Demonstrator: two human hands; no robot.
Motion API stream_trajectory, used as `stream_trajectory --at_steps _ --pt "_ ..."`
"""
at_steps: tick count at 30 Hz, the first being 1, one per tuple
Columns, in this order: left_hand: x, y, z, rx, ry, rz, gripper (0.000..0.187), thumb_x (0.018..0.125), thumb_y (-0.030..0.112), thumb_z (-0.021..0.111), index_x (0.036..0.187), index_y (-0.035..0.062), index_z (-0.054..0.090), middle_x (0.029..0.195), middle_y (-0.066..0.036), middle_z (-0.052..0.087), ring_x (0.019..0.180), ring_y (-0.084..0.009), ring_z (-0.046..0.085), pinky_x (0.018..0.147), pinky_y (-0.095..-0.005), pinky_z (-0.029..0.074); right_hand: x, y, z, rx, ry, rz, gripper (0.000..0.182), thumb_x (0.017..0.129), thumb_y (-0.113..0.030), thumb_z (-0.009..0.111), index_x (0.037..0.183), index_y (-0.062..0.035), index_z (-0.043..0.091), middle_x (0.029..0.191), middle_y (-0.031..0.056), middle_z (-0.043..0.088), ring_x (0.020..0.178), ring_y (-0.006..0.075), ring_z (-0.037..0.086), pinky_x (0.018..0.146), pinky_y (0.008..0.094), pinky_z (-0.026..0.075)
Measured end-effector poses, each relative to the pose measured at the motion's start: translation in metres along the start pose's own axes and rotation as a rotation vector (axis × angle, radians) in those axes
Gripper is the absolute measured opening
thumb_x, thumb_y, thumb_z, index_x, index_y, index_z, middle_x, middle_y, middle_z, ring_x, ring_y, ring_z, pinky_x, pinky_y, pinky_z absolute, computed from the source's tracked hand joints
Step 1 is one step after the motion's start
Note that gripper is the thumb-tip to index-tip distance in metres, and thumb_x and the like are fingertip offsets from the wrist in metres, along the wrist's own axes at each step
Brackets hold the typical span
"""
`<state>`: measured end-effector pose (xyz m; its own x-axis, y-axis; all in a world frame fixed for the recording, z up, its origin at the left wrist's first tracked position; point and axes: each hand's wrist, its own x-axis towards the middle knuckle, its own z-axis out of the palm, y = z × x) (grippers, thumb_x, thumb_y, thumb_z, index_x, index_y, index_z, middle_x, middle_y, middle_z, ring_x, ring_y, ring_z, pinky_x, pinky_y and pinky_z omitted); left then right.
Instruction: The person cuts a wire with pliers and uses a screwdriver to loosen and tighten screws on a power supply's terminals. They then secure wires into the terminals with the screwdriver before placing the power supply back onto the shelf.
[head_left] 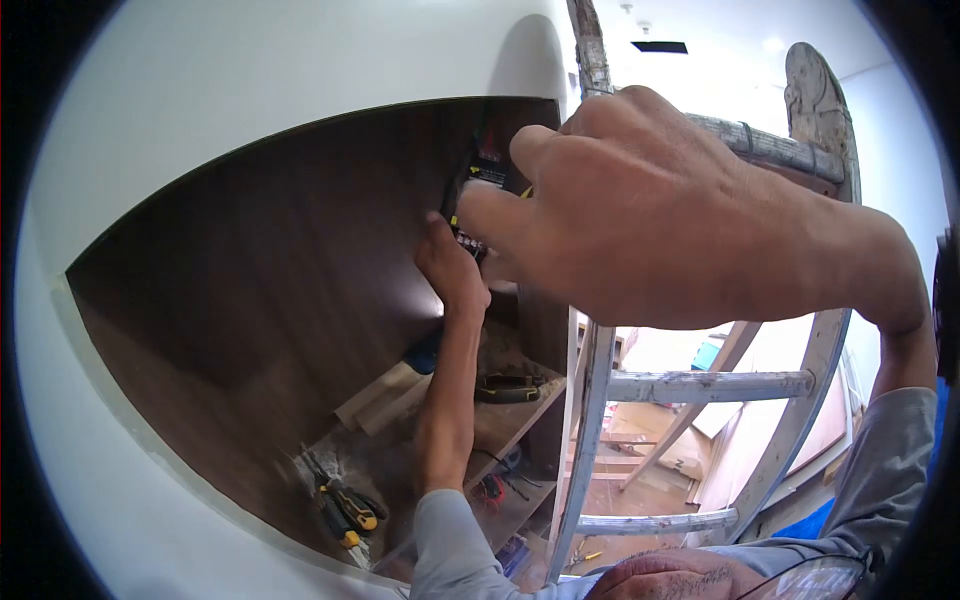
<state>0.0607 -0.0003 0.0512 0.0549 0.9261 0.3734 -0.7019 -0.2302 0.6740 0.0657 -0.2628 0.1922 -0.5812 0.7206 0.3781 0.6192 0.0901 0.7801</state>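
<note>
Inside a dark wood-lined cabinet, my left hand (455, 272) is raised with its thumb up, gripping the lower part of a black device (487, 176) with yellow and red markings. A row of small light spots shows on the device just above that hand. My right hand (640, 220) is large and close to the camera, in front of the device. Its fingers are curled, and the fingertips are blurred beside the device. A bit of yellow shows between them, but what they hold is mostly hidden.
A worn ladder (710, 386) stands at the right, beside the cabinet opening. Yellow-and-black pliers (345, 510) lie on the cabinet floor, with another black-and-yellow tool (508, 388) on a shelf. Wood strips (385, 395) and red wire (493, 488) are near my left forearm.
</note>
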Motion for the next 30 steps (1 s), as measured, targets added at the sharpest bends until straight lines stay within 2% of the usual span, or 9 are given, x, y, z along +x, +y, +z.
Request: stream_trajectory --at_steps 4,6,7,12,18,21,23,27,30 --pt "0.018 -0.029 -0.013 -0.263 -0.194 0.067 0.045 0.106 0.040 0.047 0.078 0.0044 0.053 0.063 -0.005 0.054 0.042 -0.0143 0.048 0.031 -0.0302 0.032 -0.002 0.016 0.000 0.114 -0.118 -0.057 0.019 0.082 -0.015 0.071 0.094 -0.0070 0.059 0.088 0.0083 0.052 0.076 0.0236 0.061 0.058 0.0401 0.055" --pt "0.026 -0.032 -0.013 -0.119 -0.099 0.056 0.045 0.106 0.039 0.046 0.078 0.0043 0.053 0.063 -0.005 0.054 0.041 -0.0148 0.048 0.031 -0.0301 0.032 0.000 0.023 0.010 0.056 0.037 -0.278 0.015 0.083 -0.014 0.070 0.091 -0.0083 0.059 0.098 0.0090 0.050 0.086 0.0212 0.060 0.057 0.0378 0.054" --pt "0.026 -0.032 -0.013 0.025 -0.010 0.051 0.045 0.106 0.039 0.046 0.078 0.0043 0.053 0.062 -0.005 0.054 0.040 -0.0152 0.049 0.031 -0.0301 0.032 0.004 0.028 0.012 -0.041 0.224 -0.472 0.013 0.084 -0.013 0.069 0.089 -0.0084 0.058 0.089 0.0082 0.050 0.075 0.0212 0.059 0.055 0.0355 0.052" --pt "-0.001 0.005 -0.002 -0.034 -0.060 -0.026 0.043 0.106 0.038 0.045 0.081 0.0043 0.053 0.061 -0.005 0.054 0.038 -0.0164 0.048 0.030 -0.0298 0.032 0.007 0.030 0.031 0.411 0.403 -0.443 0.013 0.085 -0.015 0.068 0.087 -0.0077 0.058 0.076 0.0065 0.047 0.057 0.0217 0.052 0.055 0.0369 0.051" --pt "0.006 -0.009 -0.006 -0.055 -0.084 0.018 0.042 0.107 0.039 0.044 0.085 0.0047 0.053 0.062 -0.005 0.054 0.039 -0.0158 0.048 0.030 -0.0286 0.032 0.007 0.024 0.021 -0.025 0.262 -0.455 0.019 0.079 -0.014 0.072 0.076 -0.0064 0.056 0.074 0.0053 0.047 0.055 0.0180 0.052 0.049 0.0350 0.049" --pt "-0.001 -0.003 -0.002 -0.035 -0.065 -0.011 0.041 0.106 0.040 0.046 0.086 0.0050 0.052 0.062 -0.004 0.053 0.039 -0.0148 0.048 0.030 -0.0281 0.032 0.002 0.012 0.018 -0.172 0.257 -0.327 0.021 0.077 -0.013 0.073 0.070 -0.0055 0.054 0.072 0.0059 0.048 0.055 0.0172 0.055 0.049 0.0331 0.049" --pt "-0.004 0.000 -0.002 0.002 -0.043 -0.034 0.041 0.106 0.040 0.047 0.086 0.0052 0.052 0.063 -0.004 0.053 0.039 -0.0143 0.047 0.030 -0.0279 0.032 0.000 0.002 0.013 -0.048 0.138 -0.106 0.020 0.078 -0.012 0.072 0.072 -0.0051 0.054 0.070 0.0073 0.049 0.056 0.0198 0.058 0.051 0.0350 0.051" --pt "0.006 -0.016 -0.006 -0.084 -0.071 -0.005 0.040 0.105 0.040 0.050 0.086 0.0050 0.056 0.066 -0.003 0.055 0.042 -0.0115 0.048 0.033 -0.0271 0.031 0.007 -0.008 0.000 -0.080 0.077 -0.027 0.019 0.078 -0.015 0.074 0.082 -0.0042 0.059 0.073 0.0092 0.052 0.058 0.0231 0.061 0.053 0.0374 0.052" --pt "0.011 -0.027 -0.009 -0.114 -0.135 0.092 0.040 0.105 0.039 0.050 0.086 0.0037 0.058 0.068 -0.003 0.057 0.043 -0.0103 0.049 0.034 -0.0270 0.031 0.011 -0.003 -0.002 0.099 0.065 -0.063 0.022 0.080 -0.019 0.074 0.093 -0.0058 0.062 0.076 0.0090 0.053 0.060 0.0252 0.063 0.056 0.0394 0.053"
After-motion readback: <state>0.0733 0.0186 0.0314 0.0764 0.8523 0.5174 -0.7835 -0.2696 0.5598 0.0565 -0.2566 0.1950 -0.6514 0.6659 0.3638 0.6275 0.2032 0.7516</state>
